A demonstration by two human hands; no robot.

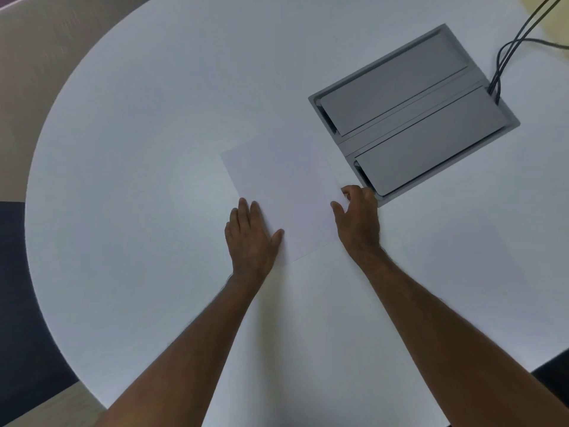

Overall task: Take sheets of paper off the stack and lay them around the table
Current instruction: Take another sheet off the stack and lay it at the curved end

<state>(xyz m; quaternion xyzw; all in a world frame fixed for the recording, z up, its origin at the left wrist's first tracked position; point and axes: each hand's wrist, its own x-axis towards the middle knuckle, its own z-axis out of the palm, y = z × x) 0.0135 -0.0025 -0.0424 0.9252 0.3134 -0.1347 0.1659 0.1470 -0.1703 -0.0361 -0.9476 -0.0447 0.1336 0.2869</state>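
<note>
- Paper sits out toward the middle of the round white table, just beside the grey cable hatch. I honestly can't tell if it's one sheet or a thin stack, white on white hides the edges.
- Left hand is flat and relaxed, palm down on the sheet's near-left corner, gripping nothing. If it stays pressing there, any pull from the other side could crease or tear the page.
- Right hand is curled at the right edge, thumb and fingers pinching at the paper. Looks like a grasp, though I'd guess it's light, so it could slip or drag up two sheets at once.
- Hatch corner is touching-close to those knuckles, so an edge could snag on its lip.
- Cables at the far right edge might catch a sheet laid over there.
</note>
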